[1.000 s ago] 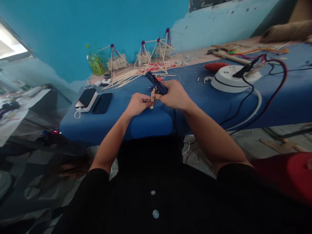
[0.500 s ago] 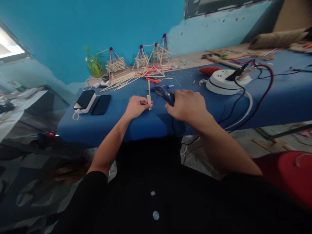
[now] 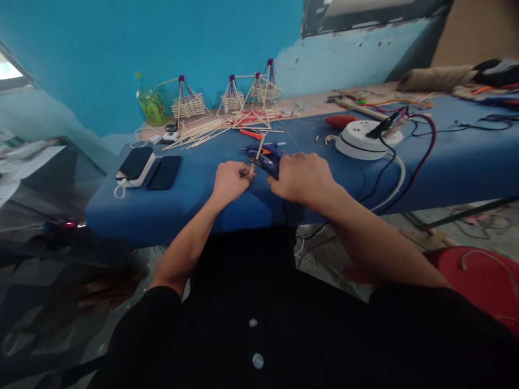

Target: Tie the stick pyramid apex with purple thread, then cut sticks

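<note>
My left hand (image 3: 233,181) is closed, pinching thin wooden sticks (image 3: 260,147) between thumb and fingers near the table's front. One stick slants up out of the grip. My right hand (image 3: 304,175) is wrapped round the handles of dark blue cutters (image 3: 265,163). The jaws of the cutters reach left across the sticks, just above my left fingertips. Whether the blades press on the wood I cannot tell. Behind the cutters lies a blue tool with an orange part, partly hidden, which looks like a glue gun (image 3: 248,148).
Stick models with purple tops (image 3: 188,105) stand along the wall beside loose sticks (image 3: 203,132) and an orange cutter knife (image 3: 251,133). A phone (image 3: 164,173) and a power bank (image 3: 138,165) lie left. A round white power socket (image 3: 365,141) with cables sits right on the blue table (image 3: 194,208).
The cutters have moved left, from beside the sticks to across them. The upright stick now leans to the right. The view has shifted slightly.
</note>
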The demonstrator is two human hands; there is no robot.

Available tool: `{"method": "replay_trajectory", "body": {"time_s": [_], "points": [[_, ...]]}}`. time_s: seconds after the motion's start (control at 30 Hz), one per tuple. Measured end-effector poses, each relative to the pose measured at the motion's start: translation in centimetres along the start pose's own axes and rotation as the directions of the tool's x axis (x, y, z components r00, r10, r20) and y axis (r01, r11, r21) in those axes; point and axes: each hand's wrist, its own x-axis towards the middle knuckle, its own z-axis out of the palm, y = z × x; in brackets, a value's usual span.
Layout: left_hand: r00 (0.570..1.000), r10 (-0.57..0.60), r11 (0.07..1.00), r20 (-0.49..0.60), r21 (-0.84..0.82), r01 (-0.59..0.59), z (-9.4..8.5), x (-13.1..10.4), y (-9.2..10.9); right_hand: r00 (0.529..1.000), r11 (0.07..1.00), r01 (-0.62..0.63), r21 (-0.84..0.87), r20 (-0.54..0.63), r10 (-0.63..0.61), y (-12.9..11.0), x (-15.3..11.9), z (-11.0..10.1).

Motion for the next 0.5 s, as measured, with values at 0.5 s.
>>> {"method": "replay_trajectory", "body": {"time_s": [0.5], "points": [[0.993, -0.034, 0.894, 0.110, 0.447, -0.019, 0.2, -0.7, 4.6, 0.985, 0.986, -0.143, 0.085, -0.090, 0.151, 0.8, -1.8, 2.9]]}}
